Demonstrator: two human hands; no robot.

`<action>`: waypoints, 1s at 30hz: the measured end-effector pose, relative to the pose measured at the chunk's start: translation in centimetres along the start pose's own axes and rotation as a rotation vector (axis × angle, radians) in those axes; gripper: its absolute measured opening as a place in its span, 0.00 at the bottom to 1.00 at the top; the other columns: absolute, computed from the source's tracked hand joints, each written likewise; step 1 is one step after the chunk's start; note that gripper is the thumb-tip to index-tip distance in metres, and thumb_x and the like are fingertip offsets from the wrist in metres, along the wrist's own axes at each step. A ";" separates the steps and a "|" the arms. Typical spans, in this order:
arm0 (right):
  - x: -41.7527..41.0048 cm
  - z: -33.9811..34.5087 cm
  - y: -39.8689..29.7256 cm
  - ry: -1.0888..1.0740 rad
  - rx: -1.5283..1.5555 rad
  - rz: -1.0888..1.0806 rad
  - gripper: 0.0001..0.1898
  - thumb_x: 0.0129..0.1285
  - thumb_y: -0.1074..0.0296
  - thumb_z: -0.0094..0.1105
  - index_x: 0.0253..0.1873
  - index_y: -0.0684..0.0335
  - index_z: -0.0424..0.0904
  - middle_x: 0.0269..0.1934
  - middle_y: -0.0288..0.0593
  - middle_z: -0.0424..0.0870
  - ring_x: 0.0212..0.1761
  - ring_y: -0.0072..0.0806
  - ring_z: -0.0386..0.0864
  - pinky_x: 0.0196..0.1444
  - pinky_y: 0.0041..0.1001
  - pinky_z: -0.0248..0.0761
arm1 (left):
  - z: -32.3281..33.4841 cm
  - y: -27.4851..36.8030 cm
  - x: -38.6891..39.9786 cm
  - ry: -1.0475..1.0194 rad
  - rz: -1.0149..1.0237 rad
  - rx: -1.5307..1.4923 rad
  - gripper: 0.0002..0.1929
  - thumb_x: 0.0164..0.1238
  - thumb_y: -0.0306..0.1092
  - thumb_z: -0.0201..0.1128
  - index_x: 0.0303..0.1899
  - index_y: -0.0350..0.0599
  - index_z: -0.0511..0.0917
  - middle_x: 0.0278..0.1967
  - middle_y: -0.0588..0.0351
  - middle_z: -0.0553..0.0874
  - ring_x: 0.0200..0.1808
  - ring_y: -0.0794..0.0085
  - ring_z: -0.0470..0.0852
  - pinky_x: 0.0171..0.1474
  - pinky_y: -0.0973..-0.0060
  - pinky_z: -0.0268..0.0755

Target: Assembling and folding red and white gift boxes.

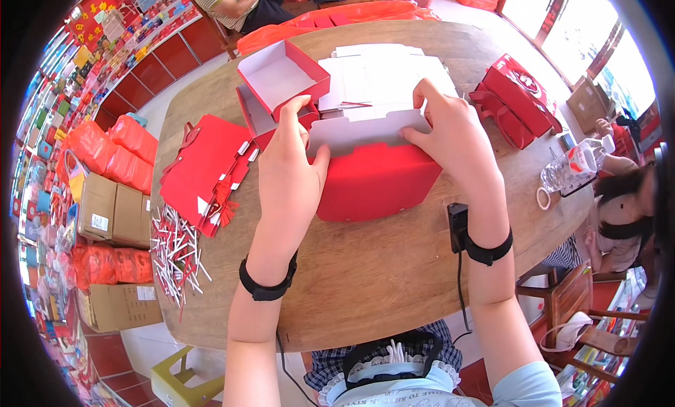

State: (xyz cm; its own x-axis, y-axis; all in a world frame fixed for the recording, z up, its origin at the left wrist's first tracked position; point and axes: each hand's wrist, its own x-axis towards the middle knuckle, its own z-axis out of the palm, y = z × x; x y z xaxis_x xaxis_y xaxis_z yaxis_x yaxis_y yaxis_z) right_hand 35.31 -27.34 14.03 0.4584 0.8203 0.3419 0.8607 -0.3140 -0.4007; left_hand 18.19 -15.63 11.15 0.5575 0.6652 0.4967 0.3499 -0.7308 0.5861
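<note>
A red cardboard gift box (377,188) stands on the wooden table in front of me, its white-lined flap (364,130) raised along the far side. My left hand (295,148) is at the flap's left end, thumb on the near face and fingers behind. At the right end, my right hand (448,125) pinches the flap's edge between thumb and fingers. Beyond the box lies a stack of white card sheets (379,80). Two open red box trays (285,77), one on the other, sit just past my left hand.
Flat red bags with tassels (211,167) and a heap of red and white sticks (176,254) lie on the left. A finished red box with ribbon handles (514,101) and a plastic bottle (572,164) stand right. A person (617,217) sits at the right side.
</note>
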 end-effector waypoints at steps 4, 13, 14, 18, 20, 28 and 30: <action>-0.1 -0.5 0.7 -0.045 0.212 0.026 0.17 0.48 0.72 0.68 0.41 0.64 0.70 0.21 0.39 0.76 0.22 0.21 0.74 0.25 0.21 0.65 | 0.2 -0.3 0.2 -0.016 0.005 -0.083 0.26 0.53 0.24 0.66 0.55 0.41 0.69 0.20 0.61 0.67 0.22 0.77 0.67 0.28 0.78 0.63; 0.1 -0.7 2.4 -0.179 0.485 0.048 0.18 0.51 0.77 0.64 0.48 0.63 0.71 0.28 0.35 0.71 0.22 0.17 0.71 0.25 0.19 0.64 | -0.3 -3.0 1.3 -0.149 0.001 -0.369 0.18 0.62 0.22 0.56 0.54 0.41 0.71 0.26 0.64 0.70 0.23 0.84 0.68 0.28 0.84 0.62; 0.1 -0.7 2.3 -0.179 0.485 0.051 0.18 0.51 0.77 0.64 0.48 0.63 0.71 0.28 0.35 0.71 0.22 0.17 0.71 0.25 0.19 0.64 | -0.4 -3.0 1.2 -0.132 -0.034 -0.388 0.21 0.56 0.20 0.59 0.54 0.42 0.71 0.30 0.65 0.68 0.24 0.85 0.65 0.29 0.85 0.61; 0.2 -0.7 1.7 -0.200 0.278 -0.063 0.18 0.50 0.76 0.63 0.47 0.61 0.72 0.34 0.44 0.74 0.35 0.33 0.75 0.38 0.30 0.69 | -0.6 -3.1 1.3 -0.067 0.110 -0.269 0.22 0.52 0.19 0.62 0.52 0.42 0.74 0.29 0.65 0.65 0.23 0.84 0.61 0.30 0.85 0.60; 0.2 -0.7 1.5 -0.211 0.247 -0.097 0.18 0.49 0.76 0.63 0.46 0.61 0.72 0.33 0.44 0.74 0.37 0.35 0.74 0.40 0.32 0.69 | -1.1 -2.6 1.4 -0.195 0.061 -0.204 0.20 0.49 0.17 0.62 0.47 0.42 0.76 0.27 0.66 0.62 0.23 0.83 0.58 0.30 0.85 0.57; 0.2 0.3 1.1 -0.059 0.097 -0.110 0.09 0.50 0.74 0.62 0.33 0.66 0.70 0.29 0.49 0.77 0.31 0.42 0.77 0.35 0.35 0.69 | -1.1 -1.9 1.1 -0.250 -0.010 -0.265 0.16 0.51 0.17 0.61 0.43 0.43 0.75 0.21 0.67 0.56 0.23 0.84 0.57 0.28 0.84 0.54; 0.3 0.9 1.0 -0.013 0.047 -0.130 0.09 0.50 0.73 0.62 0.32 0.66 0.69 0.28 0.49 0.78 0.31 0.43 0.77 0.34 0.35 0.69 | -1.1 -1.9 1.2 -0.238 0.024 -0.250 0.16 0.51 0.17 0.61 0.44 0.43 0.75 0.21 0.66 0.55 0.23 0.84 0.57 0.28 0.84 0.54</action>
State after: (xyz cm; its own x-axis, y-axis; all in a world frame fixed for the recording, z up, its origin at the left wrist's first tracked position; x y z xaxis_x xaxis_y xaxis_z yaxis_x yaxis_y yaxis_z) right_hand 36.09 -26.95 13.00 0.3401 0.8590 0.3828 0.9013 -0.1816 -0.3933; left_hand 17.32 -13.28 11.31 0.7338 0.5722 0.3664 0.1553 -0.6662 0.7294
